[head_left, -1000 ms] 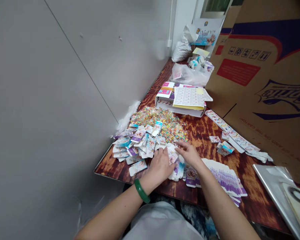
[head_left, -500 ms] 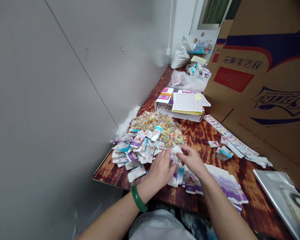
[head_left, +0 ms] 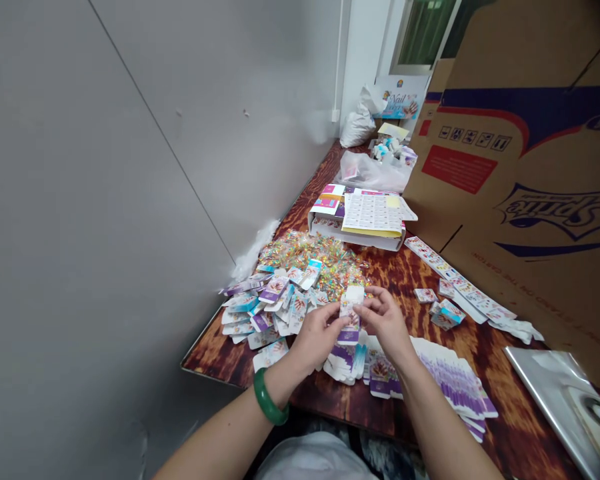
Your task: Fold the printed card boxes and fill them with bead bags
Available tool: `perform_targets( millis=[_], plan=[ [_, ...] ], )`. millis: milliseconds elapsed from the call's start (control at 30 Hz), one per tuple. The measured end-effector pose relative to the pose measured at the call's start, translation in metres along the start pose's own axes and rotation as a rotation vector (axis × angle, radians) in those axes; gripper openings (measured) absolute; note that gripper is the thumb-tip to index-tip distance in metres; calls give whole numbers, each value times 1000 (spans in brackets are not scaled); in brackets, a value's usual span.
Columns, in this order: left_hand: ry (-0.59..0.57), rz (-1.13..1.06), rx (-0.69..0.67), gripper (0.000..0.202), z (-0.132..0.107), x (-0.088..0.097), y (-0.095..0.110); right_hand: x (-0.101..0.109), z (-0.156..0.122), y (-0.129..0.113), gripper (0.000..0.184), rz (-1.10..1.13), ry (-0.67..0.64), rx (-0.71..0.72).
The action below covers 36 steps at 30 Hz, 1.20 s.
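Observation:
Between my two hands is a small printed carton [head_left: 351, 316], white with a purple lower end and a hand picture; its white top flap stands up. My left hand [head_left: 320, 337] pinches its left edge. At its right edge, the fingers of my right hand [head_left: 384, 321] are closed on it. Just below lies a small stack of flat cartons [head_left: 344, 367]. To the right of that, a fanned row of purple-and-white flat cartons [head_left: 445, 373] spreads over the table. Left of my hands is a heap of small cartons [head_left: 280, 300], with a pile of colourful little packets [head_left: 325, 257] behind it.
A grey wall [head_left: 130, 200] borders the left side. A large cardboard box [head_left: 480, 173] stands at the right. Farther back sits a white box with printed sheets [head_left: 375, 213]. Sticker strips [head_left: 460, 280], a few small boxes [head_left: 447, 313] and a silver plastic packet [head_left: 555, 393] lie rightward.
The carton has come upright between my hands, and its purple end and raised top flap now show. My left hand has shifted from covering it to its left edge. The view has tilted slightly up.

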<state>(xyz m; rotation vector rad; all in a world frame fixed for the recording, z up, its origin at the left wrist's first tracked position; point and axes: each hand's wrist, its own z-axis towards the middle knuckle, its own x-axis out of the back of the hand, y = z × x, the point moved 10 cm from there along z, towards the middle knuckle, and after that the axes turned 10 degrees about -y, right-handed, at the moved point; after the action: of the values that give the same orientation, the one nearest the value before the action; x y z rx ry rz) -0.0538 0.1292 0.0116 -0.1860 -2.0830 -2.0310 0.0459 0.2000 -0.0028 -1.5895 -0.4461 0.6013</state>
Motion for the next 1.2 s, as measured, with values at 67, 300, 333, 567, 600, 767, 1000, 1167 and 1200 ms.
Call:
perform_targets(
  millis=[67, 300, 333, 567, 600, 767, 1000, 1167, 1200],
  plan=[
    [-8, -159, -2, 29, 2, 0, -1, 6, -3, -2, 41, 34, 64, 45],
    [-96, -399, 23, 42, 6, -2, -4, 4, -9, -4, 39, 13, 32, 74],
    [-122, -423, 40, 41, 6, -3, -6, 2, -9, -4, 40, 25, 6, 68],
    [-231, -482, 73, 44, 5, -9, -11, 1, -8, 6, 28, 60, -85, 22],
    [-239, -473, 63, 44, 5, -9, -10, 1, -8, 6, 26, 54, -92, 20],
    [-308, -443, 93, 33, 3, -12, -11, 0, -11, -2, 25, -16, -111, 47],
    [-135, 43, 3, 57, 0, -1, 2, -4, -11, -13, 20, -111, -74, 94],
    [-4, 390, -29, 49, -6, -6, 10, -1, -12, -14, 39, -39, 53, 178],
    [14, 418, -44, 42, -7, -6, 11, -4, -13, -16, 33, -87, 38, 193]
  ],
)
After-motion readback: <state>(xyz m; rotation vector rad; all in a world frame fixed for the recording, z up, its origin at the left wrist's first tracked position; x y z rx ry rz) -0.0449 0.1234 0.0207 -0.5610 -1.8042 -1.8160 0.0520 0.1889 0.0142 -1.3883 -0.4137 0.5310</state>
